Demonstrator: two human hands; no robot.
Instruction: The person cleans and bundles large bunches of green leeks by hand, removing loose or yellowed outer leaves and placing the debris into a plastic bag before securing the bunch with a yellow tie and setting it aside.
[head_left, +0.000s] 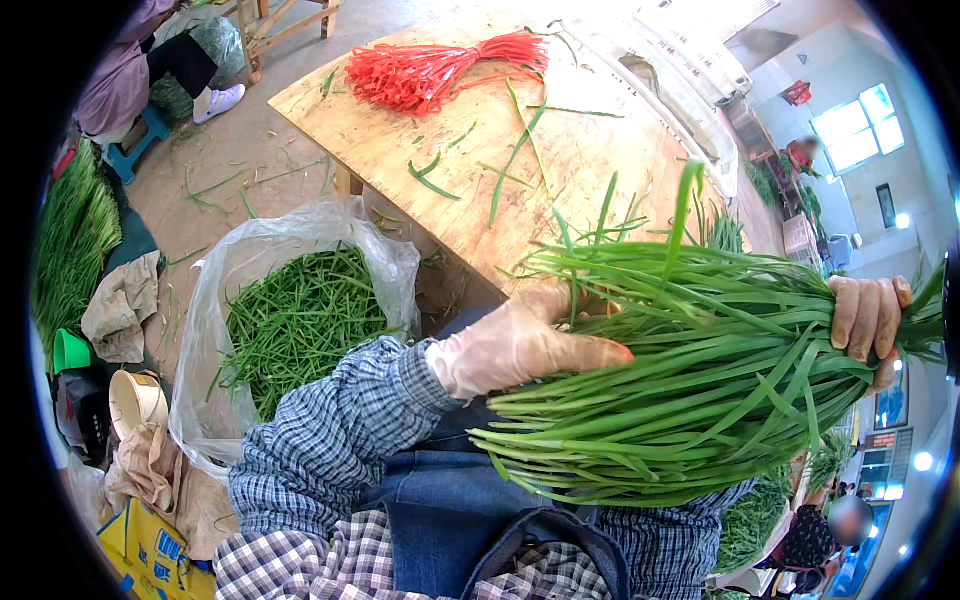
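A large bunch of long, flat green leaves, like garlic chives, lies sideways in front of my body, its pale cut stem ends to the left. My right hand is wrapped around the leafy part at the far right, fingers curled over the top. Gloved in a thin, pale, stained glove, my left hand reaches in among the stems at the other end. Its thumb points right along them, while some fingers are hidden behind leaves, so its grip is unclear. Loose leaves stick up above the bunch.
On the wooden table lie a bundle of red plastic ties and stray leaves. A clear plastic bag of green trimmings stands left. Further left are piled greens and a seated person. Others are at right.
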